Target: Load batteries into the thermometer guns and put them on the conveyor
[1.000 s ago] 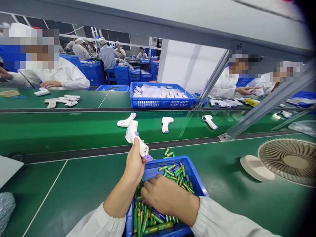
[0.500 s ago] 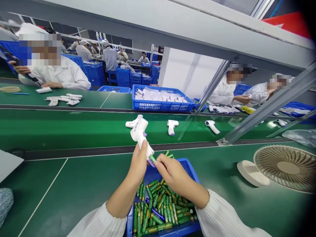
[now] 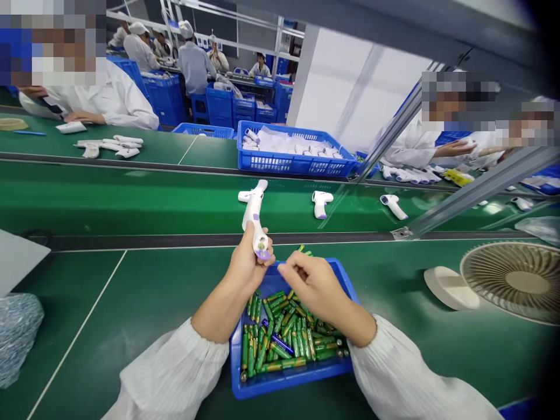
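Observation:
A white thermometer gun (image 3: 252, 211) with a purple button is held in my left hand (image 3: 245, 265), its handle end facing me with a purple cap hanging open and a round battery opening showing. To the right of it, over a blue tray (image 3: 280, 389) of green batteries (image 3: 301, 338), my right hand (image 3: 317, 286) has its fingers curled together. Whether anything sits between those fingertips is hidden. A few blue batteries (image 3: 281, 344) lie among the green ones.
Several thermometer guns (image 3: 322, 204) lie on the green belt (image 3: 109, 201) beyond. Behind it stands a blue basket (image 3: 297, 163) of white parts. A beige fan (image 3: 525, 282) is at the right, bubble wrap (image 3: 20, 335) at the left. People in white work across the belt.
My right hand has drawn away from the thermometer's handle. The green battery that stuck out of it no longer shows. The thermometer is turned more upright, and the head view has shifted.

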Motion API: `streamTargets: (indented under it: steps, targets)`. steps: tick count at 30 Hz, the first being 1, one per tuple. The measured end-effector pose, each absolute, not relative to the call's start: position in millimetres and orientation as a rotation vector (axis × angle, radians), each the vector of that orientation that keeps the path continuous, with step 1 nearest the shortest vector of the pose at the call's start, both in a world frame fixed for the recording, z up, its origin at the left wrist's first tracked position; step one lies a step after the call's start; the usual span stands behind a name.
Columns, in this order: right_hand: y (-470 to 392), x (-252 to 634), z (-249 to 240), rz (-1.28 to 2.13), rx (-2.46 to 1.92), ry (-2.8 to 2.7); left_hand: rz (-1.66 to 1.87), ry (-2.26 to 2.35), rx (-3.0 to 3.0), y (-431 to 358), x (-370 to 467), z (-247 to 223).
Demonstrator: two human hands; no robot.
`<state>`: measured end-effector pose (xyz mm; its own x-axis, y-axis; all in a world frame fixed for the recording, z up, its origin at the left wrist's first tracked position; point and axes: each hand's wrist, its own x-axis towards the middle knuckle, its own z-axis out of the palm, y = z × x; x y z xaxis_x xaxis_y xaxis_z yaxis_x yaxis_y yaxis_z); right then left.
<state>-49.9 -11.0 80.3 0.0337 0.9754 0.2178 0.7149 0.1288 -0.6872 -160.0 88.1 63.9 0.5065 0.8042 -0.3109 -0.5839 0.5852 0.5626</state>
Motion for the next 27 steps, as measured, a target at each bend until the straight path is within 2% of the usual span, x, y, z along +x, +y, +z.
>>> streamTargets:
  steps: [4, 9, 12, 17, 23, 27]
  targets:
    - [-27.2, -63.3, 81.8, 0.666, -1.456, -2.304, 0.858, 0.534, 0.317, 93.1, -163.1, 65.2]
    - [-31.3, -81.0, 76.5, 0.702, -1.312, -2.591, 0.861, 0.555, 0.33, 90.5, -161.8, 66.4]
    - [-29.6, -84.9, 73.0, 0.588, -1.215, -2.701, 0.867, 0.565, 0.341, 90.2, -161.0, 67.0]
    - [-36.0, -94.7, 70.1, 0.207, -1.053, -2.877, 0.875, 0.586, 0.342, 90.4, -160.3, 66.5]
    - [-36.8, -81.6, 75.0, 0.109, -0.983, -2.889, 0.873, 0.57, 0.337, 89.5, -160.9, 66.7]
    - [-21.6, -56.4, 85.4, 0.034, -1.066, -2.306, 0.862, 0.619, 0.327, 89.9, -160.1, 67.1]
